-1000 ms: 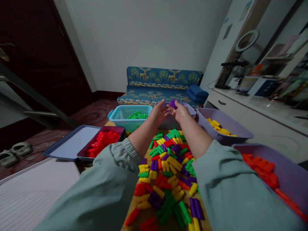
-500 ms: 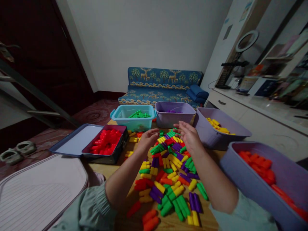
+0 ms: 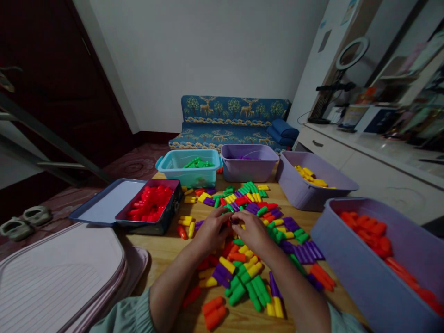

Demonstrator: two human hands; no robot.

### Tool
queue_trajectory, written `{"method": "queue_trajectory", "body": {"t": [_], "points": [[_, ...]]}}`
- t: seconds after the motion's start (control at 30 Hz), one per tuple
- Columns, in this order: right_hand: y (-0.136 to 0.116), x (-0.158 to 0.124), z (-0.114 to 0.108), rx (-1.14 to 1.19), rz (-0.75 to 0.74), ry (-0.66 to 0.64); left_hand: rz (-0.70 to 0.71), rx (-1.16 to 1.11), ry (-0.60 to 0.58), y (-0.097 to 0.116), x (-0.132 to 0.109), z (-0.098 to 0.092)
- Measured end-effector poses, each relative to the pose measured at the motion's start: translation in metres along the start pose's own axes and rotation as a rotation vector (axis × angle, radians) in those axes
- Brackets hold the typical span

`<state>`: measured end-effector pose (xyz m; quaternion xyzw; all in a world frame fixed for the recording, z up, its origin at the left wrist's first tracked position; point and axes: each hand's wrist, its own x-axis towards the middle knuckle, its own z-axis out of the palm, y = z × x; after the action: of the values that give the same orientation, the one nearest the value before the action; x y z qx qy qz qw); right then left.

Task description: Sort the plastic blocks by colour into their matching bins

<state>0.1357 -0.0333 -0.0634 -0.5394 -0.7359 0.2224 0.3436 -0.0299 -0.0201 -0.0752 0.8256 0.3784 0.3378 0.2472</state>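
Observation:
My left hand (image 3: 214,230) and my right hand (image 3: 252,231) meet over the middle of a spread of plastic peg-shaped building pieces (image 3: 251,284). Fingers on both hands are bent inward, with the tips close together. Whatever they pinch is mostly hidden; only a dark and reddish bit shows between them. Green, yellow, purple, red and orange pieces lie around and beneath the hands, some joined side by side. A joined purple row (image 3: 308,252) lies to the right, and a pair of orange pieces (image 3: 214,312) near the front edge.
At the back stand a turquoise bin (image 3: 189,175) with green pieces and a purple bin (image 3: 248,171). Along the right are a bin (image 3: 301,196) of yellow pieces and a bin (image 3: 350,259) of orange-red ones. An open case (image 3: 156,226) of red pieces sits left.
Both hands have come down and toward me, from apart above the pile to together at its middle. More pieces now lie spread out at the right side.

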Motion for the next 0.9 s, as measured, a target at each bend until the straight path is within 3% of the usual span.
{"method": "queue_trajectory", "body": {"t": [0.23,0.73,0.9], "points": [[0.003,-0.001,0.003,-0.111,-0.022,0.008,0.012,0.106,0.004,0.0,-0.002,-0.001],[0.004,-0.002,0.005,-0.098,-0.043,0.014,-0.018,0.232,0.017,-0.003,-0.002,0.0],[0.007,0.003,-0.008,-0.018,-0.003,0.09,-0.023,0.281,0.037,-0.007,-0.002,-0.001]]}}
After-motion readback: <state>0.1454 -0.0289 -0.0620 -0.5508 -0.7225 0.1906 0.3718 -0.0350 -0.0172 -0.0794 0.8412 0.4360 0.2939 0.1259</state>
